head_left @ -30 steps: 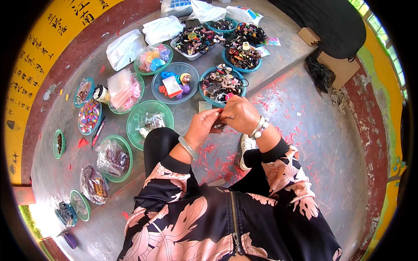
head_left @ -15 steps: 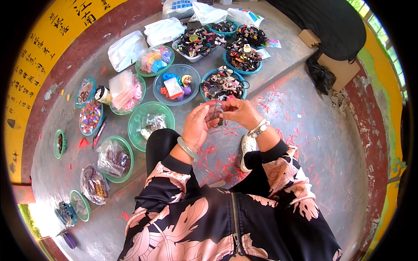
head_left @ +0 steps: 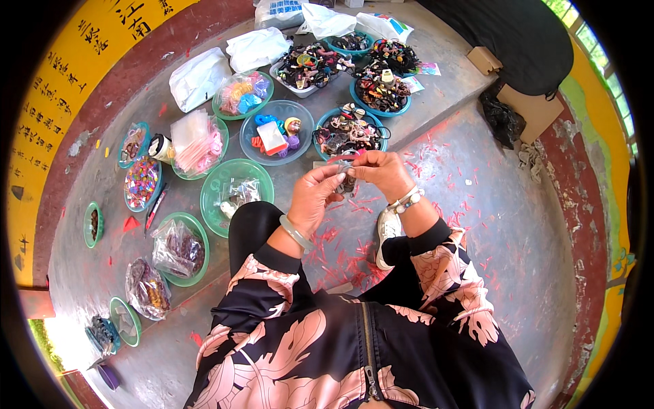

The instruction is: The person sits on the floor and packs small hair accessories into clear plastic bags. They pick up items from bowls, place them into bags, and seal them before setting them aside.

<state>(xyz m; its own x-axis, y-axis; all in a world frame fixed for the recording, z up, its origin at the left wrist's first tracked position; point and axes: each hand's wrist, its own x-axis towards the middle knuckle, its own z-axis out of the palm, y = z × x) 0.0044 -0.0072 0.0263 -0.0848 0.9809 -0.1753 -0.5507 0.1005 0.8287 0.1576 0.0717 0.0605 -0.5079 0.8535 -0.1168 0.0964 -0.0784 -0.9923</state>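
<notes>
Both hands meet in front of me, over the floor, at a small clear plastic bag [head_left: 349,183] with something dark in it and a pinkish-red strip along its top. My left hand [head_left: 315,199] pinches it from the left between thumb and fingers. From the right, the thumb and fingertips of my right hand [head_left: 383,175] close on its upper edge. What lies inside the bag is too small to make out. Just beyond the hands stands a blue basin [head_left: 382,146] of mixed hair ties. A green basin [head_left: 210,183] with small clear packets stands left of my left hand.
More basins of hair ties stand farther back, near white plastic bags [head_left: 199,78]. To the left are a basin of colourful wrapped bits [head_left: 142,184], a stack of clear bags [head_left: 193,135] and a pen [head_left: 156,208]. Pink strips [head_left: 449,221] litter the floor beside my white shoe [head_left: 389,232].
My left fingers have closed in, with the thumb now pressed on the bag near the right fingertips. The right hand has shifted slightly up. The basins have not moved.
</notes>
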